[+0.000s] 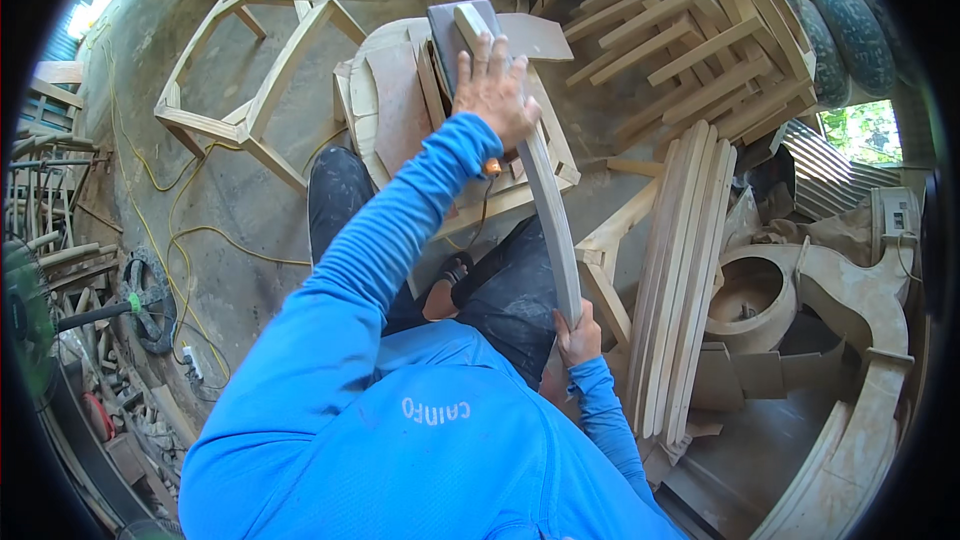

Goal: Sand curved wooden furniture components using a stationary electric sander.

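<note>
A long curved wooden slat [548, 210] slants from a low wooden stand down toward my lap. My right hand [578, 335] is closed around its near end. Over the far end lies my left hand [495, 90], fingers outstretched and spread, resting by a flat grey board [482, 18] with a pale wooden block [470, 24] on it. The hand covers part of the board and the slat's far end. Just below my left wrist shows a small orange part [491, 168] of something mostly hidden, with a dark cord near it. Thin wooden panels [400, 90] lie on the stand.
Long wooden strips [675, 280] lean at my right, beside a wooden frame [600, 250]. Slatted wooden pieces [700, 30] are piled far right. A chair frame [250, 115] stands left, with a yellow cord [175, 240] on the floor. A curved duct-like housing [850, 290] sits right; a fan [40, 320] left.
</note>
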`<control>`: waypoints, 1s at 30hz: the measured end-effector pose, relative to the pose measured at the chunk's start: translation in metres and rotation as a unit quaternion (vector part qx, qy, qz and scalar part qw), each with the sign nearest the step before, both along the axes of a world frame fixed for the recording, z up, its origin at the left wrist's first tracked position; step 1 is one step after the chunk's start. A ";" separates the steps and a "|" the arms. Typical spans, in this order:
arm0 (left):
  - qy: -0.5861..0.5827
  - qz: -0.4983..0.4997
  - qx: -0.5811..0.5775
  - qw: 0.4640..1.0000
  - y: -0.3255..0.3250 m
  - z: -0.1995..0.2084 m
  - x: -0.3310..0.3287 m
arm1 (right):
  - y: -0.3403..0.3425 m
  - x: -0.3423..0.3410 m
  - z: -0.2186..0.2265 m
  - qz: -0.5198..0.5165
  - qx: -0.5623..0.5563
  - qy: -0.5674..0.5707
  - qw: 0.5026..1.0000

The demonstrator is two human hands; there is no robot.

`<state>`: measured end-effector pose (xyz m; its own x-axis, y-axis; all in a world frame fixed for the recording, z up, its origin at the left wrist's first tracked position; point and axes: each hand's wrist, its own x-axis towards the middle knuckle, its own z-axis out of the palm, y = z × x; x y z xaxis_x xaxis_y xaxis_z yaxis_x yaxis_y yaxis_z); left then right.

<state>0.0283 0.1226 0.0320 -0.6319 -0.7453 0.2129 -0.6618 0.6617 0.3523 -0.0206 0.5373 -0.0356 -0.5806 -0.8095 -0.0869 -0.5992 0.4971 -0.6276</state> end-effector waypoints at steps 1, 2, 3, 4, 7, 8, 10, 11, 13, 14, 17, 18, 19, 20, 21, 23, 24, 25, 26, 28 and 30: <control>0.015 -0.005 0.004 1.000 -0.019 -0.003 0.001 | -0.019 -0.001 0.011 0.010 -0.006 0.018 1.000; 0.032 -0.015 0.011 0.999 -0.036 -0.005 -0.001 | -0.033 -0.001 0.015 0.016 -0.010 0.037 0.999; 0.016 -0.006 0.011 1.000 -0.052 -0.006 -0.007 | -0.047 -0.005 0.016 0.028 -0.019 0.040 0.999; 0.018 -0.006 0.011 1.000 -0.070 -0.006 -0.011 | -0.061 -0.006 0.018 0.028 -0.018 0.042 0.999; -0.016 0.001 0.063 0.998 -0.127 -0.007 -0.012 | -0.108 0.002 0.038 0.047 -0.031 0.012 0.998; -0.014 0.002 0.067 0.998 -0.144 -0.009 -0.012 | -0.115 0.002 0.040 0.048 -0.027 0.014 0.998; -0.015 0.012 0.064 0.998 -0.173 -0.016 -0.013 | -0.125 0.003 0.046 0.095 -0.060 0.012 0.994; -0.010 0.017 0.070 0.997 -0.185 -0.017 -0.013 | -0.127 0.001 0.051 0.119 -0.060 0.023 0.991; -0.003 0.023 0.078 0.997 -0.206 -0.021 -0.018 | -0.125 -0.001 0.054 0.120 -0.049 0.039 0.991; 0.002 0.028 0.083 0.996 -0.217 -0.023 -0.020 | -0.122 -0.002 0.056 0.121 -0.043 0.052 0.990; 0.018 0.034 0.107 0.994 -0.255 -0.031 -0.029 | -0.109 -0.003 0.058 0.118 -0.027 0.060 0.991; 0.028 0.035 0.115 0.992 -0.272 -0.038 -0.031 | -0.117 -0.003 0.062 0.114 -0.044 0.058 0.991; 0.023 0.034 0.096 0.995 -0.296 -0.058 -0.039 | -0.128 -0.006 0.070 0.116 -0.040 0.057 0.991; 0.028 0.033 0.102 0.994 -0.322 -0.075 -0.048 | -0.141 -0.006 0.072 0.116 -0.033 0.061 0.991; -0.002 0.016 0.061 0.998 -0.348 -0.092 -0.052 | -0.153 -0.007 0.072 0.101 -0.018 0.055 0.993; 0.032 -0.087 -0.152 0.984 -0.384 -0.132 -0.054 | -0.177 -0.011 0.073 0.066 0.011 0.039 0.997; 0.085 -0.158 -0.319 0.930 -0.401 -0.150 -0.049 | -0.195 -0.013 0.078 0.069 0.014 0.046 0.996; -0.008 -0.143 -0.248 0.958 -0.422 -0.151 -0.056 | -0.219 -0.012 0.086 0.086 0.009 0.067 0.994; -0.096 -0.125 -0.171 0.972 -0.443 -0.149 -0.064 | -0.238 -0.012 0.092 0.101 0.005 0.091 0.991; -0.138 -0.097 -0.162 0.972 -0.473 -0.152 -0.074 | -0.266 -0.019 0.090 0.098 0.008 0.083 0.992; -0.105 -0.035 -0.214 0.970 -0.522 -0.152 -0.021 | -0.302 -0.013 0.087 0.122 -0.007 0.070 0.990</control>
<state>0.0069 -0.3990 -0.1198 -0.7407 -0.5709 0.3541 -0.6377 0.7633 -0.1034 -0.0341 0.2348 0.0514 -0.3731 -0.9278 -0.0077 -0.7822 0.3190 -0.5351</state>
